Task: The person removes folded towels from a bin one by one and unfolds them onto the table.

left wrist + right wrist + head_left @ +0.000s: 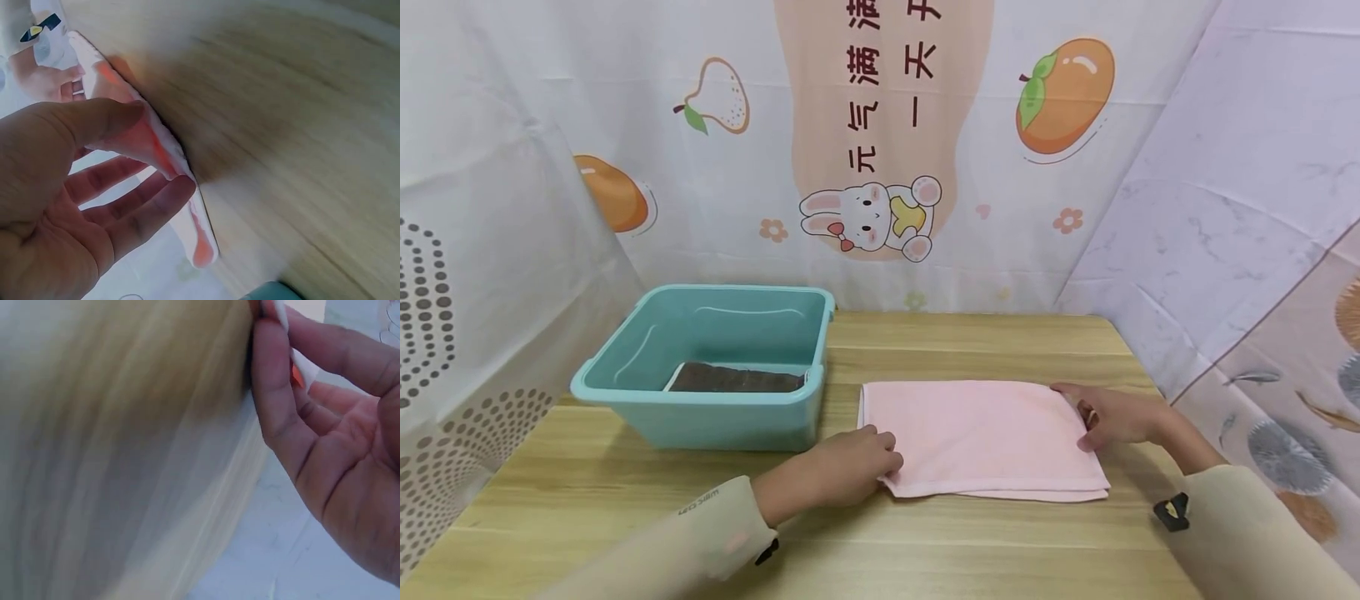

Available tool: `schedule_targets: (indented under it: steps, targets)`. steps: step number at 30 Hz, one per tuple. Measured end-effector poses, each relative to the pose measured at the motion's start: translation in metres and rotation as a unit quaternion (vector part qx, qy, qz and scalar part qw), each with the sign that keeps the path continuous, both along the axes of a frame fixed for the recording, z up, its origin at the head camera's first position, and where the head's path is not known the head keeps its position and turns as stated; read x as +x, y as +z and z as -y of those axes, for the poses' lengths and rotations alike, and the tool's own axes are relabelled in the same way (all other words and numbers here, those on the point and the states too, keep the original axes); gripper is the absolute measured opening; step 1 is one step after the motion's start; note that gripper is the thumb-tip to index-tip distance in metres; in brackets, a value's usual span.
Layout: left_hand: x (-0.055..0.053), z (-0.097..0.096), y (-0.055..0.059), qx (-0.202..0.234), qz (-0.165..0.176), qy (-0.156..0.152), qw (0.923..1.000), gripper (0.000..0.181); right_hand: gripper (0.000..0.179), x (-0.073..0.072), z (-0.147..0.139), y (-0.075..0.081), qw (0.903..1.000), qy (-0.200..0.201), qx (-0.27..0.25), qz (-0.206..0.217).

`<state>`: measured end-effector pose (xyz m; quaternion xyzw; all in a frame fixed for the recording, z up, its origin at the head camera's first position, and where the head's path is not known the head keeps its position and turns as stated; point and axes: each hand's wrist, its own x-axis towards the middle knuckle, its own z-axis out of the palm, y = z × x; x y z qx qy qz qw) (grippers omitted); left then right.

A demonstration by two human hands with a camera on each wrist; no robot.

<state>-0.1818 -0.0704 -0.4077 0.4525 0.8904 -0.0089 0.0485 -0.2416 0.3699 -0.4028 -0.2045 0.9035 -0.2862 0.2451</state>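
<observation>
A folded pink towel (977, 437) lies flat on the wooden table, its layered edges showing along the front. At its left side my left hand (857, 467) holds the edge; the left wrist view shows the thumb and fingertips on the towel (150, 140). My right hand (1116, 418) is at the right edge, where the right wrist view has thumb and fingers (272, 356) pinching a bit of the cloth. The far fingers of the left hand are partly hidden by the towel.
A teal plastic basin (700, 417) stands to the left of the towel, with a dark brown folded item (733, 379) inside. Printed curtains (1000, 217) hang behind the wooden table (970, 550) and at both sides.
</observation>
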Motion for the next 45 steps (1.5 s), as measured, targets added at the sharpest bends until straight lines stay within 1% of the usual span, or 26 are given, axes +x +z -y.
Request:
schedule_targets:
  steps: [1,3,4,6,7,9,12,13,14,15,16,17,21,26,28,30,32,35,37,39,42,45]
  targets:
    - [0.000,0.001,0.001,0.008,0.009,0.002,0.9999,0.009,0.091,0.001,0.000,0.000,0.9999,0.004,0.001,-0.014]
    - [-0.001,0.002,0.001,0.029,0.028,0.004,0.9992,0.007,0.087,0.005,0.002,-0.001,0.9980,0.012,0.015,-0.060]
    - [-0.002,0.003,0.001,0.041,0.037,0.003,0.9985,0.007,0.083,0.007,0.004,-0.001,0.9953,0.015,0.028,-0.092]
    - [-0.004,0.004,0.000,0.065,0.055,0.003,0.9963,0.007,0.075,0.012,0.008,-0.003,0.9859,0.019,0.051,-0.158]
    - [-0.005,0.005,0.000,0.077,0.065,0.005,0.9950,0.007,0.071,0.015,0.010,-0.004,0.9785,0.023,0.064,-0.195]
    - [-0.007,0.007,-0.001,0.093,0.074,0.005,0.9929,0.007,0.060,0.021,0.013,-0.006,0.9586,0.030,0.081,-0.271]
    - [-0.009,0.010,-0.003,0.107,0.078,0.003,0.9912,0.008,0.049,0.028,0.014,-0.010,0.9212,0.064,0.082,-0.375]
    - [-0.009,0.011,-0.003,0.110,0.078,0.001,0.9908,0.008,0.047,0.030,0.014,-0.011,0.9094,0.079,0.076,-0.401]
    - [-0.010,0.012,-0.003,0.114,0.078,-0.001,0.9905,0.008,0.046,0.033,0.014,-0.013,0.9017,0.093,0.068,-0.417]
    - [-0.010,0.012,-0.004,0.117,0.080,-0.002,0.9899,0.009,0.046,0.035,0.013,-0.014,0.8968,0.111,0.058,-0.424]
    - [-0.009,0.013,-0.004,0.119,0.082,-0.004,0.9895,0.009,0.046,0.037,0.012,-0.015,0.8943,0.127,0.048,-0.426]
    - [-0.009,0.014,-0.004,0.122,0.083,-0.005,0.9890,0.009,0.046,0.040,0.012,-0.015,0.8946,0.140,0.038,-0.423]
    - [-0.007,0.015,-0.004,0.131,0.090,-0.009,0.9872,0.009,0.041,0.051,0.009,-0.016,0.9088,0.171,0.010,-0.380]
    - [-0.007,0.017,-0.003,0.139,0.092,-0.008,0.9859,0.009,0.037,0.061,0.003,-0.016,0.9194,0.179,0.006,-0.350]
    - [-0.008,0.017,-0.003,0.142,0.098,-0.006,0.9850,0.010,0.035,0.064,0.000,-0.015,0.9229,0.181,0.003,-0.340]
    - [-0.009,0.017,-0.002,0.146,0.109,-0.003,0.9833,0.013,0.035,0.066,-0.003,-0.015,0.9241,0.186,-0.009,-0.334]
    - [-0.010,0.018,-0.002,0.151,0.123,0.002,0.9808,0.014,0.038,0.066,-0.004,-0.016,0.9210,0.193,-0.024,-0.337]
    - [-0.011,0.019,-0.001,0.161,0.142,0.016,0.9766,0.014,0.047,0.066,-0.004,-0.020,0.9108,0.204,-0.039,-0.357]
    - [-0.012,0.021,-0.001,0.169,0.151,0.024,0.9736,0.013,0.051,0.066,-0.003,-0.022,0.9057,0.208,-0.041,-0.367]
    - [-0.013,0.023,-0.001,0.175,0.160,0.032,0.9709,0.013,0.051,0.065,-0.003,-0.023,0.9026,0.208,-0.038,-0.375]
    - [-0.015,0.025,-0.002,0.183,0.174,0.040,0.9668,0.014,0.048,0.065,-0.002,-0.024,0.9001,0.206,-0.031,-0.383]
    - [-0.016,0.026,-0.003,0.186,0.183,0.044,0.9644,0.014,0.042,0.065,-0.001,-0.023,0.9004,0.201,-0.024,-0.385]
